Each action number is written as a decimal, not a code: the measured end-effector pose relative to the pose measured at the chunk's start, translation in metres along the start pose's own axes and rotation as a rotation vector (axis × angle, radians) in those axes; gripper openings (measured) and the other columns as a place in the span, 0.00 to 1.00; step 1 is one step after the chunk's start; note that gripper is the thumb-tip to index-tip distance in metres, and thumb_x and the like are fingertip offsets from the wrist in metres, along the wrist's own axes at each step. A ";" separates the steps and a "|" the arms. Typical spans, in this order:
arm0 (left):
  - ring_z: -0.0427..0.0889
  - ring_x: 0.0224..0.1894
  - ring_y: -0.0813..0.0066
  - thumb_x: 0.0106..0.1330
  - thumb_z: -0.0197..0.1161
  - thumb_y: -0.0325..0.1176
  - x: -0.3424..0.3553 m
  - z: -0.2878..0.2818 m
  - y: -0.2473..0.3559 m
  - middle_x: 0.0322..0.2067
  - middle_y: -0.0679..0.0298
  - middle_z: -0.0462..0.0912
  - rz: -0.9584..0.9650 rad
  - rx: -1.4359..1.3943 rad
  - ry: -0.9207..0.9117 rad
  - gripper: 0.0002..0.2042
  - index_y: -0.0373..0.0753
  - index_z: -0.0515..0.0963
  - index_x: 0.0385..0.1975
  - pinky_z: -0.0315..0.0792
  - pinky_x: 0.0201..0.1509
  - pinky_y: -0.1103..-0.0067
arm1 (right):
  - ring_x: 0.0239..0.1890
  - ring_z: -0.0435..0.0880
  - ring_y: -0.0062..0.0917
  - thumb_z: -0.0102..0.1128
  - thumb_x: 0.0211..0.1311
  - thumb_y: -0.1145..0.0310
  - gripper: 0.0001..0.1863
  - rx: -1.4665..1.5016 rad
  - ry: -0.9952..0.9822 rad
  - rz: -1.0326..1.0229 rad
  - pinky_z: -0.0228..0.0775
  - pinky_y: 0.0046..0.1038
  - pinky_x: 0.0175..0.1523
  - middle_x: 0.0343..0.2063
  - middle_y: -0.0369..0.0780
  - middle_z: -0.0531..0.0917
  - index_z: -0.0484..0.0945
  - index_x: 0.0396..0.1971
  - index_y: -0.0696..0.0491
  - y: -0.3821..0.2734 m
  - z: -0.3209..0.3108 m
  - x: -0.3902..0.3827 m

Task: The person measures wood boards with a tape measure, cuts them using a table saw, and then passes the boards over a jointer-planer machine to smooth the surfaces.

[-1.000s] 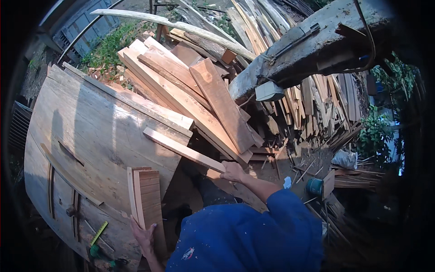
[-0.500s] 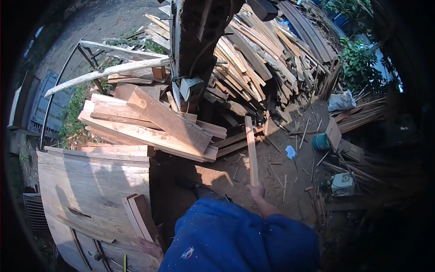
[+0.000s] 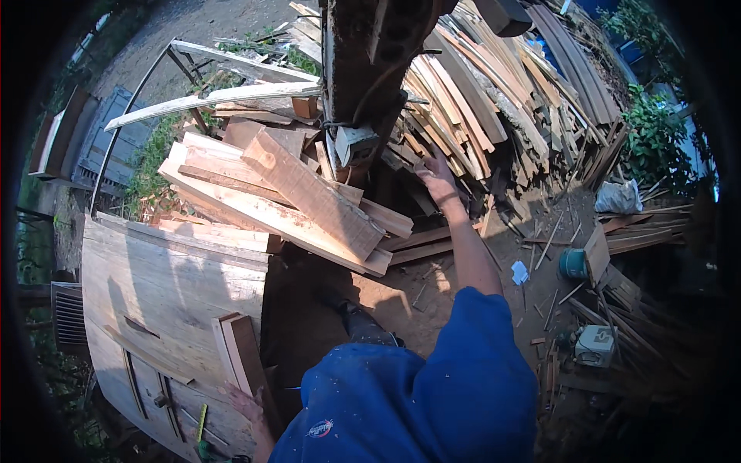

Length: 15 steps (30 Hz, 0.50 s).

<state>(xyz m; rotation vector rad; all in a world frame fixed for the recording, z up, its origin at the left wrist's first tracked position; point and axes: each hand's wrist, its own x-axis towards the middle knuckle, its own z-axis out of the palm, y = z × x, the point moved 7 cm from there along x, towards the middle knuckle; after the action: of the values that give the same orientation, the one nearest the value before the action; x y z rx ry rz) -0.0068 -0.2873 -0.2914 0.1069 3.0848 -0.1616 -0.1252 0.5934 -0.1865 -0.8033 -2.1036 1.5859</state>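
The right hand [image 3: 437,179] reaches out at the end of a bare forearm, up toward 12 o'clock from the blue sleeve [image 3: 471,363], and lies flat with its fingers spread on the dark slats [image 3: 421,197] at the foot of the big timber stack [image 3: 494,100]; it grips nothing that shows. Just at 10 o'clock of it a grey box [image 3: 351,143] hangs on the dark post [image 3: 370,62]. The left hand [image 3: 248,405] sits low at 7 o'clock of the frame, at the base of two short boards [image 3: 241,359] standing on edge on the plywood sheet [image 3: 170,293]; it touches them, but whether its fingers close round them I cannot tell, since the sleeve hides part of it. At 11 o'clock of the sheet lies a pile of pale planks [image 3: 293,201], one broad plank crossing the others at a slant. At 3 o'clock of the right forearm, on the dirt, stands a teal pot [image 3: 573,264], and farther toward 4 o'clock a small white machine [image 3: 594,345]. A yellow-green tool [image 3: 201,424] lies on the sheet near 8 o'clock of the left hand.
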 end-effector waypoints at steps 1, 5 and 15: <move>0.72 0.59 0.40 0.44 0.75 0.66 -0.003 -0.012 0.007 0.58 0.41 0.72 0.058 -0.021 0.074 0.63 0.30 0.51 0.75 0.67 0.63 0.53 | 0.71 0.68 0.41 0.71 0.55 0.36 0.57 0.048 -0.020 -0.024 0.60 0.39 0.73 0.68 0.54 0.69 0.54 0.76 0.51 0.003 0.042 0.005; 0.73 0.57 0.39 0.44 0.75 0.66 -0.007 -0.027 0.028 0.55 0.41 0.73 -0.152 -0.098 -0.068 0.64 0.30 0.51 0.74 0.67 0.61 0.52 | 0.73 0.63 0.43 0.73 0.53 0.37 0.57 0.011 0.040 0.019 0.55 0.41 0.75 0.69 0.52 0.67 0.57 0.74 0.55 0.020 0.108 0.046; 0.73 0.51 0.49 0.43 0.75 0.67 -0.161 -0.094 0.103 0.48 0.47 0.72 -0.548 -0.349 -0.149 0.60 0.29 0.57 0.70 0.68 0.54 0.58 | 0.65 0.72 0.38 0.58 0.71 0.54 0.36 -0.222 -0.123 0.398 0.66 0.39 0.65 0.66 0.52 0.71 0.63 0.70 0.63 0.126 0.113 -0.022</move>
<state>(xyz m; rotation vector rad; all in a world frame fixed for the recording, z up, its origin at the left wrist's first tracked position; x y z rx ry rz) 0.1567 -0.1859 -0.1996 -0.7255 2.8545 0.3343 -0.1509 0.5210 -0.3388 -1.2986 -2.3461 1.6419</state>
